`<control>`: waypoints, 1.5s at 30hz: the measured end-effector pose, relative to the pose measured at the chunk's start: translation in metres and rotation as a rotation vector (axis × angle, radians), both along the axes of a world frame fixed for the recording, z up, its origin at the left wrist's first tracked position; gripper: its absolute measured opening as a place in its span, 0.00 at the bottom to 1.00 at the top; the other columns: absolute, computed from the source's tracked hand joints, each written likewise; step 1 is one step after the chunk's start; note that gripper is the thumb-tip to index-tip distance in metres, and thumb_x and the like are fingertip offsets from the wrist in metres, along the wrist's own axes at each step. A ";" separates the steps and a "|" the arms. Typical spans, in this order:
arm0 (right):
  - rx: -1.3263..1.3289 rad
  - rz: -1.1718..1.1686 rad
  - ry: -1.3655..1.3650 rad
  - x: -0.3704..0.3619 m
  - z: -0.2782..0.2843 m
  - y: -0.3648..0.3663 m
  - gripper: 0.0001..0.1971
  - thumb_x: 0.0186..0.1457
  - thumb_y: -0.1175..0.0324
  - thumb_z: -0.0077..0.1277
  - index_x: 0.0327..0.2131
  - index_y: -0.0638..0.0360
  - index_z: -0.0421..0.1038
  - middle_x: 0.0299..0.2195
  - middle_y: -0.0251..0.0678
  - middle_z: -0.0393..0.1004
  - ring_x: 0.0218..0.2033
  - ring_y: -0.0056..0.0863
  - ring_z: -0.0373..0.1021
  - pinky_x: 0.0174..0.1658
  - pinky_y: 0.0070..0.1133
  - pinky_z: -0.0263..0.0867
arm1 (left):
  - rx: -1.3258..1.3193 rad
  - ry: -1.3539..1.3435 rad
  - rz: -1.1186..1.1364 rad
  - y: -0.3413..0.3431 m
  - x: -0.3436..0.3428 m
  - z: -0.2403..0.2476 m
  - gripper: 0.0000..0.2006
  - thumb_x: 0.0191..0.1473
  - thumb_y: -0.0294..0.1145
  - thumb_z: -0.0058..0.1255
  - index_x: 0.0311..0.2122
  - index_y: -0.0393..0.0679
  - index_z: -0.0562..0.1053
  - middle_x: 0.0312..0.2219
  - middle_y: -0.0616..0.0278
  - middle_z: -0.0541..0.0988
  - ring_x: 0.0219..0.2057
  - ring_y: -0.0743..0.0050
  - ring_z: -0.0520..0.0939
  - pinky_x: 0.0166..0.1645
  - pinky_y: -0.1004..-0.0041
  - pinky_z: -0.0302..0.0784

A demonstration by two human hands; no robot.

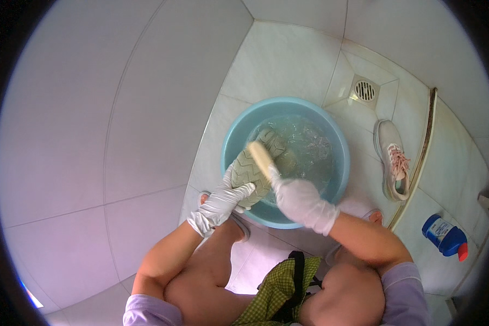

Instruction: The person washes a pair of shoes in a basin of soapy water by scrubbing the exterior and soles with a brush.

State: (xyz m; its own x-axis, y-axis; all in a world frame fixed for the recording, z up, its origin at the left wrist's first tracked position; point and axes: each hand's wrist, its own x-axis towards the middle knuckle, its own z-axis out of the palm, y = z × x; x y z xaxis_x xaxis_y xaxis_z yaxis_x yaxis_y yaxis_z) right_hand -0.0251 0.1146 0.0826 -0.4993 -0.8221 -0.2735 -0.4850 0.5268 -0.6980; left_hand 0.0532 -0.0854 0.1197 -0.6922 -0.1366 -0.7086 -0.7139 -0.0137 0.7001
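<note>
A wet shoe point(249, 173) is tilted over the near left part of a light blue basin point(339, 163), its grey-green zigzag sole turned up. My left hand point(221, 202), in a white glove, grips the shoe by its near end. In my gloved right hand point(304, 204) is a pale scrubbing brush point(261, 158), held against or just above the sole; its bristles are hidden. The basin holds cloudy, sudsy water point(309, 136). Something pale shows under the water beside the shoe, too blurred to name.
To the basin's right a light beige shoe with pink laces point(391, 160) rests by a raised floor edge point(421, 157). Beyond that edge lies a blue bottle with a red cap point(444, 234). A round floor drain point(365, 91) sits at the far right; a tiled wall point(92, 136) rises at left.
</note>
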 end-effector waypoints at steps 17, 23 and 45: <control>-0.124 0.004 0.110 0.025 -0.002 0.001 0.30 0.55 0.73 0.39 0.62 0.68 0.49 0.18 0.43 0.73 0.16 0.38 0.71 0.21 0.36 0.67 | -0.084 -0.087 0.017 -0.012 0.001 -0.008 0.26 0.54 0.36 0.56 0.58 0.48 0.62 0.34 0.65 0.79 0.23 0.79 0.78 0.18 0.83 0.69; 0.383 -0.163 -0.193 -0.078 -0.073 0.006 0.24 0.63 0.65 0.32 0.62 0.59 0.53 0.28 0.51 0.76 0.29 0.47 0.74 0.36 0.37 0.69 | 0.080 0.029 -0.009 -0.021 0.001 -0.024 0.32 0.51 0.34 0.59 0.60 0.45 0.61 0.43 0.59 0.77 0.41 0.72 0.78 0.38 0.76 0.76; -0.532 -0.995 -1.108 0.002 -0.009 0.001 0.27 0.52 0.67 0.59 0.53 0.65 0.59 0.32 0.31 0.72 0.19 0.15 0.63 0.16 0.15 0.56 | 0.043 0.074 -0.008 0.037 -0.010 0.012 0.57 0.44 0.41 0.66 0.67 0.41 0.34 0.61 0.48 0.57 0.62 0.61 0.58 0.65 0.69 0.51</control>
State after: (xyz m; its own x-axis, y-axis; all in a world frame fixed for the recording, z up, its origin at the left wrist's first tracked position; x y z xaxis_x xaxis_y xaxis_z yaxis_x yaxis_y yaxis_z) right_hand -0.0234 0.1154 0.0738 -0.6317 -0.4178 -0.6530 0.7463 -0.1000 -0.6580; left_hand 0.0433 -0.0482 0.1317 -0.7437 -0.1012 -0.6608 -0.6607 -0.0395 0.7496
